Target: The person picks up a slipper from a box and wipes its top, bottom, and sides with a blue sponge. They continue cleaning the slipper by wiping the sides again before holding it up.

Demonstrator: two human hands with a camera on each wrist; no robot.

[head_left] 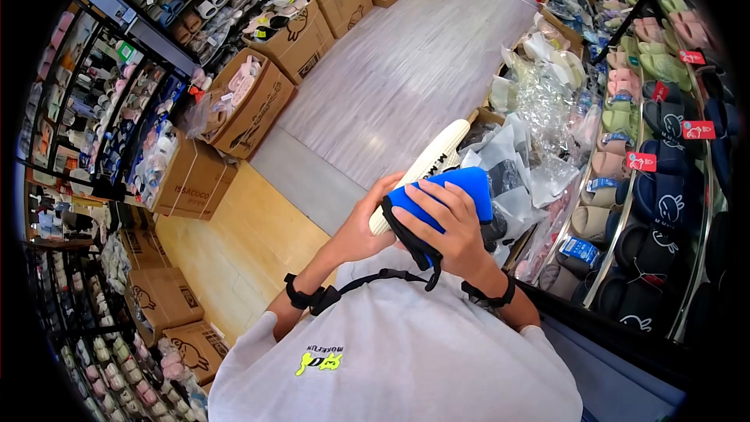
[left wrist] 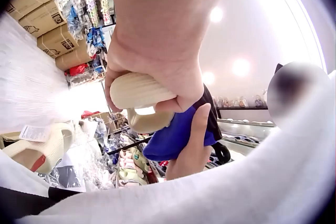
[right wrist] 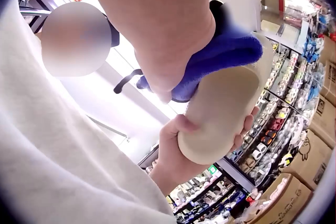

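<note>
A cream, ribbed-sided slipper [head_left: 430, 150] was in front of a pale grey T-shirt [head_left: 422, 344], its near end clamped in the left hand [head_left: 369, 224]; the right hand [head_left: 453, 241] gripped a blue, black-edged plush cloth [head_left: 474, 188] against it

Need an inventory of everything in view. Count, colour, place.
Slipper: 1, cream, in the left grip
Blue cloth: 1, blue with black trim, against the slipper
Cardboard boxes: several, brown, along the floor's edges
Racked footwear: many, mixed colours, both sides
Plastic wrapping: heap, clear, right of the walkway
Hanging tags: several, red, right-hand display
Floor: 1, grey and tan, ahead
Ceiling lights: at least three, white, overhead
Shirt: 1, pale, on the person
Left grip: 1, bare, around the slipper
Right grip: 1, bare, on the blue cloth
</note>
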